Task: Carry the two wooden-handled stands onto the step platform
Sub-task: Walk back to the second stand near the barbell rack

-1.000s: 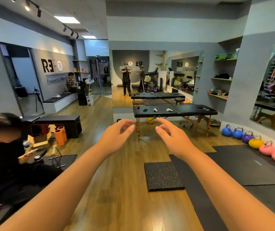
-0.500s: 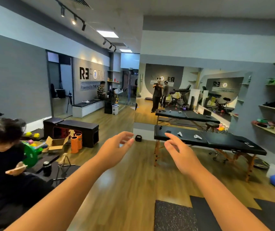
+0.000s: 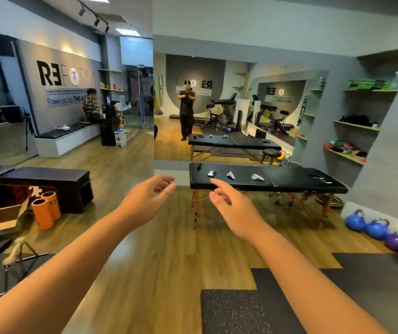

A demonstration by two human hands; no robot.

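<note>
Head view, wooden-handled stand (image 3: 16,247) far left of both empty hands

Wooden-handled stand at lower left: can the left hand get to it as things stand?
Probably not without a move. The left hand is held out ahead, empty, fingers loose, while the wooden-handled stand sits on the floor well down and off to the left. Nothing blocks the way; the person would likely have to turn and bend.

Black massage table (image 3: 289,179), orange foam rollers (image 3: 46,209), blue, purple and yellow kettlebells (image 3: 376,229), speckled dark mat (image 3: 231,312)
</note>
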